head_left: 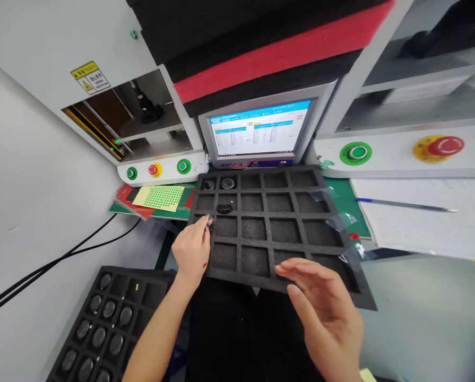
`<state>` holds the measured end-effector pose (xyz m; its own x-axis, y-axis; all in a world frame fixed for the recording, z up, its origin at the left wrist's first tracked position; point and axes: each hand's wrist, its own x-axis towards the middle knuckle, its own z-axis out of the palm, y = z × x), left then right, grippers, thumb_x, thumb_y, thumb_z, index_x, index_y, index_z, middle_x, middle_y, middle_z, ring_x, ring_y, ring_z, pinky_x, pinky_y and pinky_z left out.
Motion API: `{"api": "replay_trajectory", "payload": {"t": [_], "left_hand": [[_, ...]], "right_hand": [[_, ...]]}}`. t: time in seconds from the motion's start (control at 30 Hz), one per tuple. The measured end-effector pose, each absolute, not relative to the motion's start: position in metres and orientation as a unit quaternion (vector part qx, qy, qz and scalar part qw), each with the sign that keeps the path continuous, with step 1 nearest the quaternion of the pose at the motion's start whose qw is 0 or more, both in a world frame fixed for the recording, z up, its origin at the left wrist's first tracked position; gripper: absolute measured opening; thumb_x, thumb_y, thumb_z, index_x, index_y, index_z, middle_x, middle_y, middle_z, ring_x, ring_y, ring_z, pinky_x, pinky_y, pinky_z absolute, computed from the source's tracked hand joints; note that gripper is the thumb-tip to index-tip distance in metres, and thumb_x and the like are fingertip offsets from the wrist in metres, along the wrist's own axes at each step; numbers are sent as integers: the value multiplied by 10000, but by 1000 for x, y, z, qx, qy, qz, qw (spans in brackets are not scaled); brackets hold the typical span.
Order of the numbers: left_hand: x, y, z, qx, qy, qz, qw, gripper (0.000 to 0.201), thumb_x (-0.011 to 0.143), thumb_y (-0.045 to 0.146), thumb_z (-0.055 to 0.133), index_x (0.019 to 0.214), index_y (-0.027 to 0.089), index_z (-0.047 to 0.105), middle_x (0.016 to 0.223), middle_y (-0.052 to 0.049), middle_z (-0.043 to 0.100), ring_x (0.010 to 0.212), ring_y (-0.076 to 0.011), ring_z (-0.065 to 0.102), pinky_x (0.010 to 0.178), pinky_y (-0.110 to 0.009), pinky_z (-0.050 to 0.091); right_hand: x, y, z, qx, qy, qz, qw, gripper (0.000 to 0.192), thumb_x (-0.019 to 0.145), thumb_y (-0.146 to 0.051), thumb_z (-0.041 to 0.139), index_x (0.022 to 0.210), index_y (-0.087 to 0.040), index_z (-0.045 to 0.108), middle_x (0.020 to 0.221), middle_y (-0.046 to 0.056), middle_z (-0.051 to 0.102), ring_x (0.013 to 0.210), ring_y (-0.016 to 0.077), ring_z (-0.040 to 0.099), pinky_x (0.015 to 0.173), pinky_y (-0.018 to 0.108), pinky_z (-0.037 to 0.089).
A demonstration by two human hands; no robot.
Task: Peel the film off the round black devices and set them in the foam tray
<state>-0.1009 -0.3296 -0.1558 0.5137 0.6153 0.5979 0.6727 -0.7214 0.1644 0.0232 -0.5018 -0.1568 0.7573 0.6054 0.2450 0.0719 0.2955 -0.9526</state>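
Observation:
My left hand (pixel 191 250) pinches a small round dark device (pixel 209 223), resembling a watch body, at the left edge of the black foam tray (pixel 253 215). Its fingers partly hide the device. My right hand (pixel 328 313) is held over the tray's near right corner, fingers apart and nothing in them. In the tray's back row sit two round dark devices, the left one (pixel 209 184) and the one beside it (pixel 228 183). A black oval piece (pixel 224 208) stands tilted in the second row.
A second foam tray (pixel 160 284) with several round devices lies lower left. Behind stand a monitor (pixel 261 130) and machine panels with green buttons (pixel 358 153) and a red stop button (pixel 446 145). A green-dot sticker sheet (pixel 160 197) lies left; a pen (pixel 406 204) rests on papers (pixel 432 228).

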Motion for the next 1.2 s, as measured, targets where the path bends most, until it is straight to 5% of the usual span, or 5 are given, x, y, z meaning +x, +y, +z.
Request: {"api": "replay_trajectory", "payload": {"t": [0.23, 0.47, 0.87, 1.2], "left_hand": [[-93, -321, -170, -913, -356, -198, 41, 264, 867, 61, 602, 1087, 148, 719, 1113, -117, 751, 953, -261, 721, 809, -376, 609], [-90, -341, -155, -904, -370, -214, 13, 273, 913, 99, 536, 1140, 139, 683, 1196, -132, 708, 1104, -255, 659, 969, -420, 555], [-64, -366, -143, -861, -324, -390, 32, 239, 899, 47, 545, 1070, 130, 688, 1090, -122, 742, 1017, -252, 689, 887, -393, 556], [-70, -332, -143, -878, -353, -322, 1, 190, 921, 126, 563, 1069, 117, 683, 1116, -131, 729, 1053, -250, 665, 957, -405, 522]], "right_hand": [[24, -505, -156, -590, -336, 187, 710, 115, 867, -140, 596, 928, -233, 627, 840, 0, 677, 688, 89, 689, 701, 139, 575], [12, -489, -155, -615, -409, 179, 650, 82, 851, -143, 633, 883, -201, 682, 766, 19, 699, 627, 131, 679, 604, 195, 583], [-13, -477, -148, -601, -433, 155, 654, 110, 855, -91, 662, 822, -191, 695, 786, 19, 695, 694, 130, 686, 646, 201, 582], [-14, -486, -143, -563, -454, 149, 674, 149, 876, -46, 590, 867, -189, 635, 786, 26, 664, 701, 132, 670, 635, 208, 570]]}}
